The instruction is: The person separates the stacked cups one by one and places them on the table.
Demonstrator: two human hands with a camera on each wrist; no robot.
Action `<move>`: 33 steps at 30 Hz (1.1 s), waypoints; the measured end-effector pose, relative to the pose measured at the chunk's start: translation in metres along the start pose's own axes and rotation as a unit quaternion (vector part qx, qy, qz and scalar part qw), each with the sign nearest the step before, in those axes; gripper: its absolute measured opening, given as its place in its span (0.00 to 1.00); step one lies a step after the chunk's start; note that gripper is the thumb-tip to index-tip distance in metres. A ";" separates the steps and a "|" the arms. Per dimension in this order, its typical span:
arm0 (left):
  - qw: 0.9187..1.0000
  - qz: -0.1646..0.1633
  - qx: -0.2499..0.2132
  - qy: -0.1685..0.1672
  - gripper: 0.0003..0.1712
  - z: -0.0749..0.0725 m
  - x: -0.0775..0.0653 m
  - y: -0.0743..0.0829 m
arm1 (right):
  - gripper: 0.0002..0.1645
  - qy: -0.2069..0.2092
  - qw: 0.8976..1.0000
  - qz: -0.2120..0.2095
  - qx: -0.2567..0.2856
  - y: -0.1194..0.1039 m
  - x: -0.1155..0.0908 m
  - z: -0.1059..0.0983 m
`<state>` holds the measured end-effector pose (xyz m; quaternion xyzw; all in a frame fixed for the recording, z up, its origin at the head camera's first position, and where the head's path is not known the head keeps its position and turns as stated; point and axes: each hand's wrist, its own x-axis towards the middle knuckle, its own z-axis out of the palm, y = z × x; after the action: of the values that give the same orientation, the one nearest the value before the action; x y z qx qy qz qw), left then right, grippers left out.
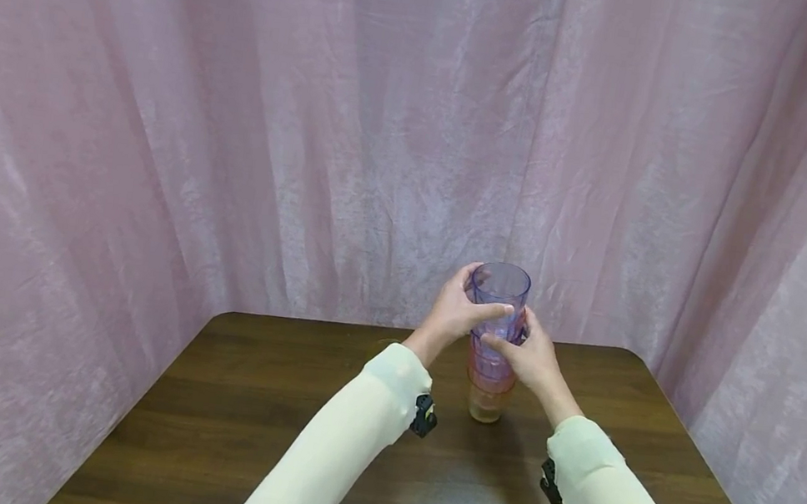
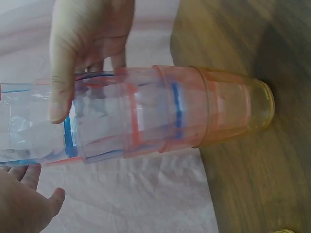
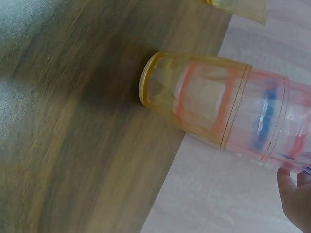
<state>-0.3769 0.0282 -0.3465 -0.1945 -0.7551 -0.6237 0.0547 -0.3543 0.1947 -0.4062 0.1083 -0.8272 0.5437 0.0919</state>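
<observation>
A stack of clear coloured plastic cups stands upright on the wooden table. Its lowest is a yellow cup (image 1: 486, 409), with a pink cup (image 3: 255, 114) nested in it. Further up sits a purple-blue cup (image 1: 500, 291) with its open rim on top. My left hand (image 1: 456, 305) holds this top cup, thumb across the front and fingers round the far left side. Slightly lower, my right hand (image 1: 530, 360) grips the stack from the right, its thumb also across the front. Coloured bands show through the walls in both wrist views.
Another yellow cup (image 3: 243, 7) shows partly at the top of the right wrist view. The brown wooden table (image 1: 261, 428) has its far edge just behind the stack. A pink velvet curtain (image 1: 390, 116) hangs behind and around it.
</observation>
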 end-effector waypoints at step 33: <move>0.999 0.011 0.005 0.043 0.53 -0.066 0.012 0.024 | 0.52 -0.007 0.999 -0.001 0.037 -0.029 -0.013 -0.005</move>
<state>-0.3903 -0.0292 -0.3065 -0.1756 -0.7528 -0.6272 0.0953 -0.3335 0.1893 -0.3819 0.1161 -0.8072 0.5729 0.0825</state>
